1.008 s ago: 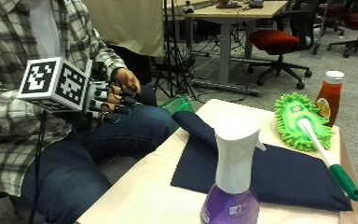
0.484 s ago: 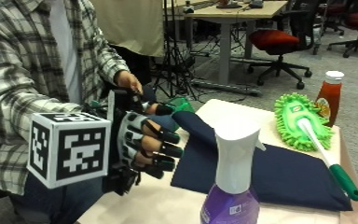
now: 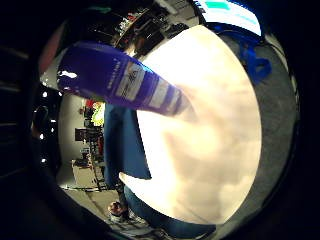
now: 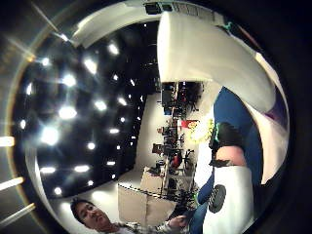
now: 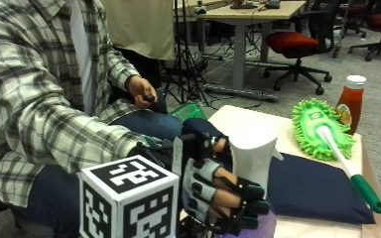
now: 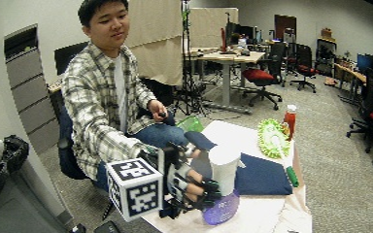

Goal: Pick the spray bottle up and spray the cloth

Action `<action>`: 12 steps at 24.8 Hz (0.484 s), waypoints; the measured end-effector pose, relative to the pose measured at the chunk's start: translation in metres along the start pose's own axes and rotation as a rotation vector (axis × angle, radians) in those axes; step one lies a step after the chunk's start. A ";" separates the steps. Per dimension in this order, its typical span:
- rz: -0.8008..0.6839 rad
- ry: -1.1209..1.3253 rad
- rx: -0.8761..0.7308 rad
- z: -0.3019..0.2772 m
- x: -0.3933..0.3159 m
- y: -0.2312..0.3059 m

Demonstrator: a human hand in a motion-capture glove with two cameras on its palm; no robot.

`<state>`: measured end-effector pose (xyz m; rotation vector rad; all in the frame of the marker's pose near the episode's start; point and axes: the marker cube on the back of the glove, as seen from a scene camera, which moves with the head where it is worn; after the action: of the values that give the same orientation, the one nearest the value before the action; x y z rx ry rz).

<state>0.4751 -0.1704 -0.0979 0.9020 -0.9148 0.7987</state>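
Observation:
A spray bottle (image 5: 253,148) with a white head and a purple body (image 6: 220,211) stands at the near end of the table, next to a dark blue cloth (image 5: 309,191) lying flat. My gloved right hand (image 5: 220,196) is against the bottle, its fingers curled round the neck just under the white head. In the wide outside view the hand (image 6: 190,184) wraps the same spot, with the cloth (image 6: 261,174) behind. The little finger side palm view has the purple body (image 3: 120,80) close, beside the cloth (image 3: 122,145). The thumb side palm view is partly filled by the white head (image 4: 204,53).
A green fluffy duster (image 5: 316,124) with a white and green handle lies along the cloth's far side. A red ketchup bottle (image 5: 351,101) stands at the table's (image 5: 250,116) far corner. The person's bare left hand (image 5: 141,91) holds a small dark object over the lap.
My gloved hand has come from the lap across to the spray bottle and its fingers have curled round the neck. The bottle, cloth and duster lie where they were.

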 end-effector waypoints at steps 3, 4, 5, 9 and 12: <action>-0.007 -0.037 0.004 0.007 0.000 -0.015; -0.010 -0.051 0.005 0.009 0.000 -0.019; -0.011 -0.067 0.005 0.010 0.000 -0.023; -0.013 -0.125 0.006 0.013 0.000 -0.035; -0.026 -0.144 0.025 0.014 0.001 -0.040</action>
<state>0.5059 -0.1992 -0.1041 1.0012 -1.0183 0.7317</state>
